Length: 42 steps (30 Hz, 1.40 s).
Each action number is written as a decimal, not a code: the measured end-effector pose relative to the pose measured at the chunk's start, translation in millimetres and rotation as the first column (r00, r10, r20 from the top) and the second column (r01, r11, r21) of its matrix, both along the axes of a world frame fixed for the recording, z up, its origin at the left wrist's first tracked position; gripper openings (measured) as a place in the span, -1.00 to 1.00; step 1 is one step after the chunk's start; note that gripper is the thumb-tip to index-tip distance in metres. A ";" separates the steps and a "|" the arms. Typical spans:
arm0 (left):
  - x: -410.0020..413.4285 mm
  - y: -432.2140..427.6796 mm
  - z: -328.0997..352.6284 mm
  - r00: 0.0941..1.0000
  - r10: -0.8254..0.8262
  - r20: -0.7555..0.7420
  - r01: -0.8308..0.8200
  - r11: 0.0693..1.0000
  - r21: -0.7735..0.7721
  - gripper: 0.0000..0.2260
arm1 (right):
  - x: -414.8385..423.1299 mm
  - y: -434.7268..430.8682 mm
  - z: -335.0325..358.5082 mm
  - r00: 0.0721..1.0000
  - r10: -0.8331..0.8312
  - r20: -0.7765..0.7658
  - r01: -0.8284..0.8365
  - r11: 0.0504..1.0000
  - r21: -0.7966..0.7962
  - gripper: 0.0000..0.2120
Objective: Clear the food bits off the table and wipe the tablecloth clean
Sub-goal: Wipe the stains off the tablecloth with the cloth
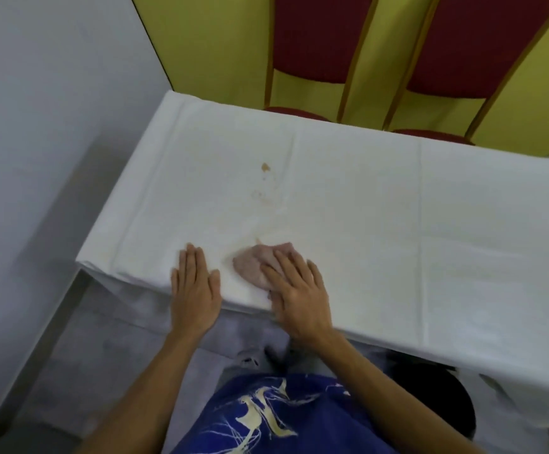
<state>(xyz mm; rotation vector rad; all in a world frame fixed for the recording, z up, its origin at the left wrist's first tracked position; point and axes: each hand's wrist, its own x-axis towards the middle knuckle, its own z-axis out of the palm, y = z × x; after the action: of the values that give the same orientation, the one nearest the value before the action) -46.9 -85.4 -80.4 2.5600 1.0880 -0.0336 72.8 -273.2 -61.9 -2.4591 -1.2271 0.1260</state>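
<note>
A white tablecloth (381, 208) covers the table in front of me. A pinkish cloth (253, 262) lies bunched near the front edge, and my right hand (296, 290) presses flat on it with straight fingers. My left hand (194, 283) rests flat on the tablecloth to the left of the cloth, fingers straight. A small brown stain (265, 167) marks the tablecloth further back, with fainter smears (261, 196) below it. A tiny brownish bit (257, 240) sits just beyond the cloth.
Two red-cushioned chairs (315, 44) with golden frames stand behind the far edge against a yellow wall. A grey-white wall (37, 126) runs along the left. The table's left corner (80, 258) hangs near my left hand.
</note>
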 end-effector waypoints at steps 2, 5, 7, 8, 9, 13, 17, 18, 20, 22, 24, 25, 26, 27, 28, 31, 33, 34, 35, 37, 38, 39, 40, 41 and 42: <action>0.6 -1.1 1.3 1.000 -0.011 -0.009 0.011 1.000 -0.010 -0.36 | 27.9 -34.4 -3.6 0.998 -0.064 0.023 0.065 0.997 -0.039 -0.44; 3.4 -1.3 5.5 0.999 -0.006 -0.038 0.004 0.999 -0.038 -0.38 | 78.6 -83.0 -2.4 0.937 -0.348 -0.018 0.348 0.937 -0.018 -0.49; 5.2 0.5 11.5 0.998 -0.006 -0.059 0.003 0.999 -0.052 -0.38 | 97.3 -80.4 1.1 0.841 -0.531 -0.098 0.535 0.845 0.015 -0.48; 6.7 0.0 14.0 0.998 0.001 -0.068 -0.004 0.999 -0.045 -0.38 | 96.3 -65.4 1.7 0.802 -0.583 -0.130 0.590 0.807 0.025 -0.46; 8.0 -0.7 17.0 0.998 0.011 -0.067 -0.013 1.000 -0.022 -0.39 | 85.6 -44.1 0.9 0.804 -0.578 -0.139 0.587 0.809 0.033 -0.43; 22.7 22.1 25.2 0.999 0.031 0.005 -0.032 0.998 0.061 -0.37 | -5.6 62.4 -6.7 0.918 -0.360 -0.168 0.377 0.922 0.088 -0.37; 42.3 95.3 19.1 0.999 -0.018 0.050 0.015 0.997 0.075 -0.48 | -43.9 129.7 -0.6 0.984 -0.038 -0.176 0.056 0.993 0.102 -0.37; 43.8 114.7 16.6 0.998 -0.042 0.052 0.038 0.996 0.076 -0.48 | -40.7 130.0 0.7 0.985 0.003 -0.170 0.012 0.996 0.085 -0.35; 42.5 142.9 9.1 0.994 -0.098 0.043 0.094 0.992 0.079 -0.44 | -23.1 115.2 4.2 0.991 -0.041 -0.125 0.050 0.997 0.066 -0.39; 38.6 152.9 2.7 0.990 -0.140 0.032 0.137 0.987 0.082 -0.43 | 8.3 85.7 4.0 0.981 -0.186 -0.055 0.189 0.981 0.042 -0.43; 36.7 152.1 0.3 0.990 -0.136 0.044 0.132 0.988 0.082 -0.45 | 39.2 54.1 3.0 0.910 -0.414 -0.024 0.414 0.909 0.047 -0.49; 36.3 151.5 -0.1 0.990 -0.130 0.051 0.126 0.989 0.083 -0.45 | 51.1 42.4 4.8 0.819 -0.570 -0.060 0.573 0.819 0.042 -0.49; 36.2 151.0 -0.1 0.990 -0.128 0.055 0.123 0.989 0.087 -0.46 | 62.0 36.8 8.0 0.682 -0.718 -0.139 0.727 0.686 0.023 -0.46; 36.0 151.2 -0.2 0.990 -0.130 0.050 0.125 0.988 0.092 -0.46 | 70.4 39.4 8.9 0.543 -0.815 -0.201 0.833 0.554 0.005 -0.41; 35.5 152.2 -0.6 0.990 -0.132 0.042 0.127 0.987 0.098 -0.46 | 74.5 50.7 9.5 0.460 -0.859 -0.226 0.882 0.471 0.004 -0.37; 35.9 155.8 -4.8 0.993 -0.110 0.043 0.106 0.991 0.079 -0.46 | 55.7 117.7 4.5 0.568 -0.813 -0.131 0.823 0.556 0.120 -0.36; 35.7 155.6 -4.2 0.995 -0.092 0.048 0.091 0.996 0.021 -0.45 | 19.4 171.1 -0.3 0.690 -0.714 -0.119 0.722 0.668 0.180 -0.42; 37.1 156.3 -2.3 0.995 -0.089 0.054 0.090 0.996 -0.006 -0.45 | 1.7 194.9 -2.1 0.756 -0.641 -0.131 0.654 0.732 0.190 -0.46; 39.0 157.7 0.3 0.994 -0.085 0.063 0.087 0.996 -0.027 -0.44 | -13.0 215.5 -2.3 0.821 -0.555 -0.134 0.571 0.800 0.187 -0.49; 44.9 162.1 5.0 0.993 -0.085 0.085 0.089 0.995 -0.036 -0.45 | -23.6 232.7 -2.8 0.924 -0.362 -0.124 0.378 0.914 0.146 -0.48; 49.7 165.0 6.4 0.991 -0.093 0.095 0.095 0.995 -0.024 -0.46 | -18.5 228.3 -3.4 0.950 -0.289 -0.118 0.303 0.945 0.125 -0.46; 56.5 168.8 6.3 0.990 -0.100 0.099 0.102 0.995 -0.017 -0.47 | -7.2 217.4 -4.0 0.962 -0.255 -0.101 0.265 0.959 0.103 -0.45; 64.0 174.4 5.9 0.991 -0.096 0.097 0.099 0.995 -0.021 -0.48 | 7.3 202.8 -2.9 0.963 -0.258 -0.083 0.265 0.961 0.085 -0.47; 70.4 181.2 4.5 0.993 -0.084 0.086 0.086 0.996 -0.024 -0.48 | 24.9 185.3 -2.0 0.955 -0.288 -0.064 0.292 0.954 0.069 -0.50; 73.9 188.1 2.5 0.995 -0.077 0.069 0.078 0.997 -0.015 -0.47 | 44.4 164.5 -2.0 0.937 -0.347 -0.044 0.349 0.935 0.057 -0.52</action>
<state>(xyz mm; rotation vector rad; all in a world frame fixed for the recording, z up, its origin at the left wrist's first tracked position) 27.0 102.8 -77.9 2.5662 0.9590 0.0246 117.2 -108.7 -64.0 -2.5609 -0.7513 0.0280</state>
